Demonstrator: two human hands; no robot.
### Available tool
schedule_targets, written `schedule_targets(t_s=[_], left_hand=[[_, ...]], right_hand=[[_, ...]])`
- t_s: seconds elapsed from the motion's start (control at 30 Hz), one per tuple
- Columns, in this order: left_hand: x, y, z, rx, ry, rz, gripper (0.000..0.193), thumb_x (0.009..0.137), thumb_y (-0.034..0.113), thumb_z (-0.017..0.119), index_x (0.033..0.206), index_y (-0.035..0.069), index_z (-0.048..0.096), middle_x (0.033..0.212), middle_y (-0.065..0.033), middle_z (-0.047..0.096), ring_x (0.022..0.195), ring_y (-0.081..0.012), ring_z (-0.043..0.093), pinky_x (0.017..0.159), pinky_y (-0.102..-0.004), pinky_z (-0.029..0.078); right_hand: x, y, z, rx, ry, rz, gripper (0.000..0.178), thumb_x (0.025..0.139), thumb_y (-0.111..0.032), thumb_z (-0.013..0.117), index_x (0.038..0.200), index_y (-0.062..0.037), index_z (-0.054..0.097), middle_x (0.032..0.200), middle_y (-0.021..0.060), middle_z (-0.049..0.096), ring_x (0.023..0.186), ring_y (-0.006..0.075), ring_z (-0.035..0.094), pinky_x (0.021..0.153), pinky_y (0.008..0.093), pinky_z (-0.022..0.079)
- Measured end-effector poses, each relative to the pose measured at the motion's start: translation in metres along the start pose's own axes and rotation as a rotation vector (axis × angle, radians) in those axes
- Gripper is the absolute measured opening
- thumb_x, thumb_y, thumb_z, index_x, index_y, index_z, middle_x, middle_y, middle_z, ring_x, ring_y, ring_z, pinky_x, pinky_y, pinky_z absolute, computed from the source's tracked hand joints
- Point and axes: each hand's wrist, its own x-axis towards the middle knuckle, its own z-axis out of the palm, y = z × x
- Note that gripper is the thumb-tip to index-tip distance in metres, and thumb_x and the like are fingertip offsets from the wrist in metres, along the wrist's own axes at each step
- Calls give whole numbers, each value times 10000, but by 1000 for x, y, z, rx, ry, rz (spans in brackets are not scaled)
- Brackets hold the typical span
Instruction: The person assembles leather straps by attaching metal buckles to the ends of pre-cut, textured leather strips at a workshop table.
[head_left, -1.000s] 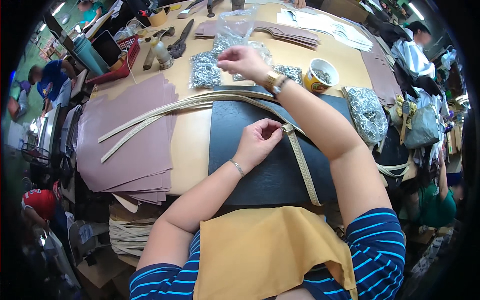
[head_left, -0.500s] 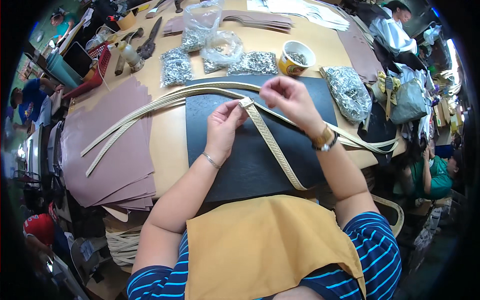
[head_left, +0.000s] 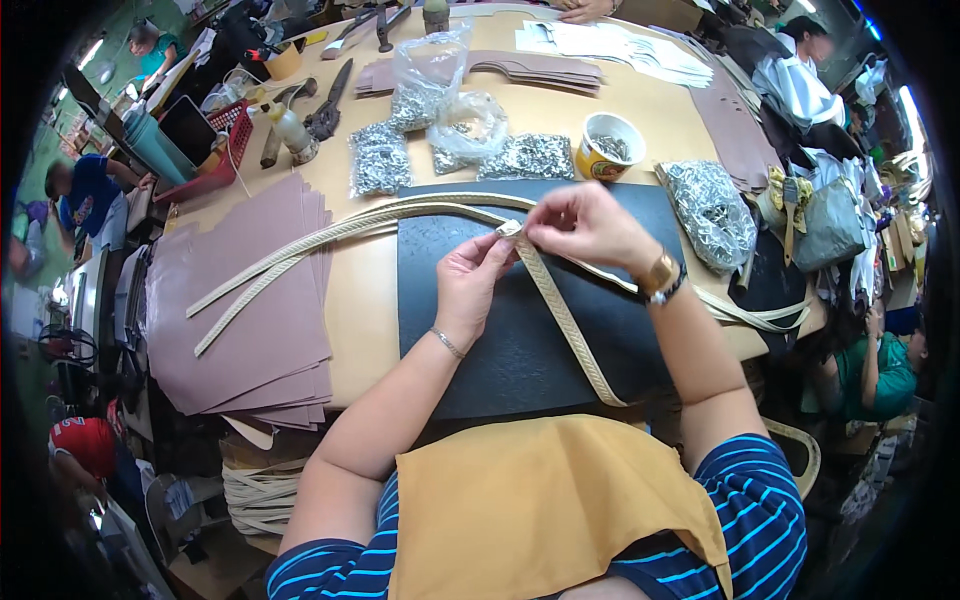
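Between thumb and fingers of my left hand [head_left: 468, 285] is the folded upper end of a cream embossed strap [head_left: 563, 318]. A small pale or shiny piece shows at that end; its kind is too small to tell. The strap slants down to the right across a black mat [head_left: 480, 355]. My right hand [head_left: 597, 232] is closed in a pinch right beside the folded end, its fingertips touching or nearly touching it. Whatever it pinches is hidden. More cream straps [head_left: 300, 243] lie in a long curve behind both hands, running out left and right.
Bags of small metal pieces [head_left: 380, 160] and a tub of metal pieces [head_left: 610, 147] stand beyond the mat. Another bag [head_left: 708, 215] lies to its right. Mauve sheets [head_left: 240, 310] are stacked at left, near a bottle [head_left: 292, 133] and red basket [head_left: 215, 160]. Other people work around.
My right hand has come down and left to the strap's folded end, where before it was held apart from it. My left hand keeps its pinch. The whole view has shifted slightly.
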Motion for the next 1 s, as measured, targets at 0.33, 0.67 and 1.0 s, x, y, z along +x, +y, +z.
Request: schedule_targets(t_s=[0.33,0.67,1.0], left_hand=[[1,0,8,57,-62,52,216,927,123,678,1081,-27,665,980,-77,715,852,-123,675,800,-245,537],[2,-3,7,65,-129,37,211,933,63,653,1104,-60,654,1046,-108,702,921,-151,678,867,-271,548],[3,-5,4,100,-145,48,209,936,87,656,1098,-46,652,1015,-85,705,892,-136,676,846,-271,552]], right_hand=[[152,35,10,-821,275,353,1000,561,-766,728,1308,-118,579,1293,191,602,1244,282,555,1084,694,229],[186,60,-35,-782,92,254,538,754,-539,698,1091,-120,713,1131,146,696,1073,322,648,1048,530,386],[262,11,-20,-732,198,-177,255,914,-160,545,1099,-76,699,1087,196,688,1035,322,660,908,390,520]])
